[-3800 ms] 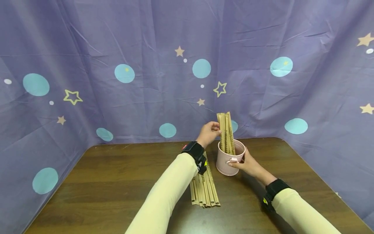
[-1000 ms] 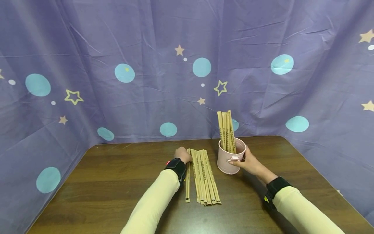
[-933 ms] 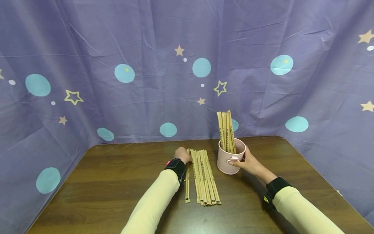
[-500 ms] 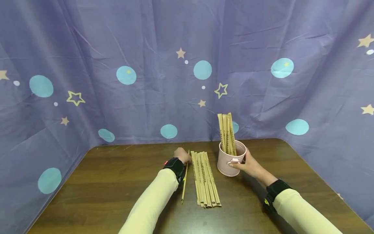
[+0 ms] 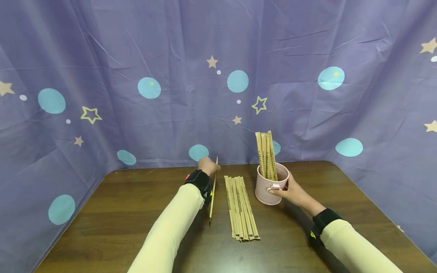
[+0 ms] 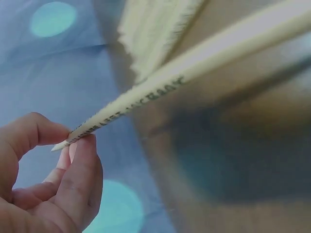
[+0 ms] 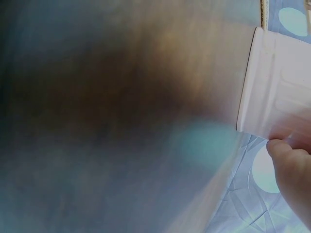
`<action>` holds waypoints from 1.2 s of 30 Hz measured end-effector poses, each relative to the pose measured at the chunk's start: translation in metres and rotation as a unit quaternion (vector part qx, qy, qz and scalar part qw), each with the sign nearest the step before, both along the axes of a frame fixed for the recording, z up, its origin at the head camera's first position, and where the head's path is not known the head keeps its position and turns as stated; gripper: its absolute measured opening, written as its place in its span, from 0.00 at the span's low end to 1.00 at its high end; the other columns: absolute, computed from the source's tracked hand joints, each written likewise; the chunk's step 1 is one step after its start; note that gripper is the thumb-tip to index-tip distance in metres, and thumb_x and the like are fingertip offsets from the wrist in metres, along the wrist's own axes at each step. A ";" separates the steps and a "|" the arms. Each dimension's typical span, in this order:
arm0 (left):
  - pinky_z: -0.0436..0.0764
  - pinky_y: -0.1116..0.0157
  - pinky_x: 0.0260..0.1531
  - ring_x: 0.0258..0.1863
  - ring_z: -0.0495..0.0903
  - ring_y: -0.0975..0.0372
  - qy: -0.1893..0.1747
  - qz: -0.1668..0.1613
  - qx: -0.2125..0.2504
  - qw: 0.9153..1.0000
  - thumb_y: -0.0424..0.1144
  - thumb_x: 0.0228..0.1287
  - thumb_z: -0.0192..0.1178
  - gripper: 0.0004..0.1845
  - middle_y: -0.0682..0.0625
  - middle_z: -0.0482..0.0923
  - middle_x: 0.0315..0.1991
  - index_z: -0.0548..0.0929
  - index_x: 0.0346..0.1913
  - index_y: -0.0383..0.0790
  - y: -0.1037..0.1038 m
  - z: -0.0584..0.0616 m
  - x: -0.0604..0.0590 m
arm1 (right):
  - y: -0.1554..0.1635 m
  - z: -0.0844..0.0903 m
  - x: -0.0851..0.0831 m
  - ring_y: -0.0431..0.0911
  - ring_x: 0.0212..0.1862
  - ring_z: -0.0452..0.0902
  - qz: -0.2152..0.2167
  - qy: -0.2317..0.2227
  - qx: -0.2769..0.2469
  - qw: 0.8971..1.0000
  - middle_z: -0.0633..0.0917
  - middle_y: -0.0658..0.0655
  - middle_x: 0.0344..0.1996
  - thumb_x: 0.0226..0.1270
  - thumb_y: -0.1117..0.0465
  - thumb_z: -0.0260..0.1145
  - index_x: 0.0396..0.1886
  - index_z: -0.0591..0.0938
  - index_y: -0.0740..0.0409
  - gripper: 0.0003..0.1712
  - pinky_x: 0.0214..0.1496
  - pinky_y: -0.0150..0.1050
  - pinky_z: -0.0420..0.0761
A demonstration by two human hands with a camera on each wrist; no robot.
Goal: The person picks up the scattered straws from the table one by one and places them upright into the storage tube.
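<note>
Above the desk [image 5: 136,212], left of the loose bundle, a single paper-wrapped chopstick [image 5: 213,191] hangs slanted, its upper end pinched in the left hand [image 5: 206,166] and its lower tip close to the wood near the cream sleeve. The left wrist view shows thumb and fingers [image 6: 80,167] curled round that upper end, with printed lettering running along the wrapper [image 6: 160,92]. Just right of it, a bundle of wrapped chopsticks [image 5: 240,206] lies flat on the desk, the sticks side by side and pointing away from the person, apart from the lifted one. Right of the bundle stands a pink cup [image 5: 271,187], upright, with several more wrapped chopsticks [image 5: 266,155] standing in it and leaning slightly against the far rim. The right hand [image 5: 291,191] grips the cup on its near right side, fingers curled about the wall and the thumb at the small handle; the right wrist view shows a thumb [image 7: 291,170] against the pale cup wall [image 7: 272,92]. Behind everything hangs a purple cloth [image 5: 170,45] printed with teal dots and yellow stars, wrapping round both sides of the desk.
</note>
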State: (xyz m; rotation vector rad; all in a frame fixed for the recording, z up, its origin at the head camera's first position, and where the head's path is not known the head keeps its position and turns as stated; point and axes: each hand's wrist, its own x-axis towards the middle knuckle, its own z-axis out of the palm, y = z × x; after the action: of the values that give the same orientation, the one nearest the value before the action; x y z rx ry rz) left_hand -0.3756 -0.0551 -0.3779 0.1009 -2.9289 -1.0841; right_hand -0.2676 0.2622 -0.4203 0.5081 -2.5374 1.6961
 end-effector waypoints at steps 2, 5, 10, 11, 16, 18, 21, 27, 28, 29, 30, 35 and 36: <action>0.88 0.60 0.43 0.41 0.87 0.46 0.008 0.000 0.004 1.000 0.42 0.51 0.74 0.15 0.36 0.88 0.34 0.87 0.29 0.29 -0.001 0.011 -0.005 | 0.000 0.000 0.000 0.24 0.56 0.70 -0.002 -0.001 0.000 1.000 0.66 0.75 0.71 0.61 0.67 0.75 0.80 0.48 0.66 0.57 0.57 0.18 0.73; 0.88 0.61 0.39 0.37 0.89 0.47 0.026 0.011 0.021 0.999 0.41 0.56 0.70 0.13 0.37 0.89 0.31 0.89 0.31 0.31 0.002 0.041 0.001 | 0.000 0.000 0.000 0.27 0.57 0.69 -0.006 -0.004 0.005 1.000 0.66 0.75 0.71 0.61 0.66 0.76 0.79 0.48 0.66 0.57 0.57 0.19 0.73; 0.87 0.64 0.43 0.35 0.91 0.52 0.085 0.029 0.053 0.994 0.35 0.59 0.66 0.11 0.41 0.91 0.34 0.92 0.40 0.33 0.009 0.101 0.023 | 0.000 0.000 0.001 0.27 0.56 0.70 -0.014 -0.008 0.010 1.000 0.67 0.74 0.70 0.61 0.66 0.76 0.79 0.48 0.67 0.57 0.56 0.19 0.73; 0.86 0.66 0.43 0.33 0.90 0.53 0.106 0.028 0.063 0.992 0.35 0.59 0.65 0.11 0.41 0.91 0.35 0.92 0.41 0.34 0.010 0.109 0.023 | 0.001 0.000 0.001 0.27 0.55 0.70 -0.014 -0.008 0.010 1.000 0.68 0.75 0.70 0.61 0.66 0.76 0.79 0.49 0.67 0.57 0.56 0.19 0.73; 0.82 0.68 0.36 0.31 0.84 0.56 0.157 -0.003 0.170 0.973 0.31 0.63 0.64 0.14 0.34 0.89 0.45 0.88 0.50 0.30 0.015 0.144 0.025 | 0.001 -0.001 0.001 0.28 0.57 0.69 -0.011 -0.003 0.013 1.000 0.67 0.74 0.70 0.61 0.65 0.76 0.79 0.49 0.67 0.57 0.56 0.19 0.73; 0.80 0.71 0.33 0.32 0.83 0.58 0.172 -0.021 0.207 0.963 0.30 0.64 0.63 0.16 0.34 0.88 0.48 0.86 0.54 0.30 0.018 0.157 0.026 | 0.001 -0.001 0.001 0.29 0.57 0.69 -0.011 -0.003 0.015 1.000 0.67 0.74 0.70 0.61 0.65 0.76 0.79 0.49 0.67 0.57 0.56 0.18 0.72; 0.79 0.72 0.33 0.33 0.82 0.60 0.200 -0.042 0.240 0.949 0.29 0.65 0.62 0.17 0.35 0.87 0.49 0.84 0.56 0.30 0.025 0.175 0.026 | 0.000 0.000 0.001 0.29 0.57 0.69 -0.011 -0.002 0.013 1.000 0.68 0.74 0.70 0.60 0.65 0.76 0.79 0.49 0.67 0.57 0.56 0.19 0.72; 0.84 0.73 0.38 0.32 0.79 0.65 0.241 -0.076 0.303 0.919 0.26 0.62 0.62 0.17 0.40 0.84 0.40 0.83 0.54 0.27 0.046 0.191 0.029 | 0.000 0.000 0.002 0.27 0.57 0.69 -0.008 -0.002 0.007 1.000 0.67 0.75 0.70 0.60 0.66 0.76 0.79 0.49 0.67 0.57 0.57 0.18 0.71; 0.84 0.74 0.37 0.31 0.79 0.67 0.244 -0.082 0.311 0.915 0.26 0.62 0.62 0.17 0.41 0.83 0.38 0.83 0.54 0.27 0.051 0.191 0.029 | 0.000 0.000 0.002 0.30 0.59 0.70 -0.009 -0.003 0.009 1.000 0.67 0.74 0.70 0.60 0.66 0.76 0.79 0.49 0.67 0.57 0.56 0.18 0.71; 0.82 0.75 0.35 0.31 0.79 0.67 0.245 -0.088 0.316 0.912 0.26 0.62 0.62 0.17 0.42 0.83 0.38 0.83 0.54 0.27 0.055 0.190 0.030 | 0.001 0.000 0.002 0.32 0.59 0.70 -0.010 -0.004 0.010 1.000 0.67 0.74 0.70 0.60 0.66 0.76 0.79 0.49 0.67 0.57 0.56 0.18 0.71; 0.81 0.76 0.33 0.30 0.80 0.67 0.246 -0.092 0.321 0.910 0.26 0.62 0.62 0.17 0.41 0.83 0.38 0.83 0.54 0.27 0.060 0.188 0.030 | 0.001 0.000 0.003 0.33 0.59 0.70 -0.012 -0.004 0.010 1.000 0.67 0.74 0.70 0.60 0.66 0.76 0.79 0.49 0.67 0.57 0.56 0.18 0.72; 0.79 0.77 0.32 0.36 0.84 0.58 0.225 -0.125 0.346 0.902 0.25 0.64 0.61 0.17 0.36 0.84 0.42 0.82 0.55 0.27 0.083 0.178 0.039 | 0.002 -0.002 0.005 0.31 0.58 0.70 -0.013 -0.007 0.010 1.000 0.68 0.74 0.70 0.60 0.66 0.76 0.79 0.49 0.67 0.57 0.56 0.19 0.73; 0.80 0.77 0.33 0.37 0.84 0.57 0.218 -0.134 0.354 0.900 0.25 0.64 0.60 0.16 0.36 0.84 0.42 0.82 0.55 0.26 0.088 0.176 0.041 | 0.002 -0.002 0.005 0.30 0.58 0.70 -0.013 -0.006 0.009 1.000 0.68 0.75 0.70 0.60 0.66 0.76 0.79 0.49 0.67 0.57 0.56 0.19 0.73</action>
State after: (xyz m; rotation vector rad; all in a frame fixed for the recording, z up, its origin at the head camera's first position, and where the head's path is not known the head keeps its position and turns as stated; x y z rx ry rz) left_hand -0.3346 0.0326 -0.2017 -0.4835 -2.0729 -1.8694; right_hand -0.2626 0.2639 -0.4221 0.4670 -2.5580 1.6736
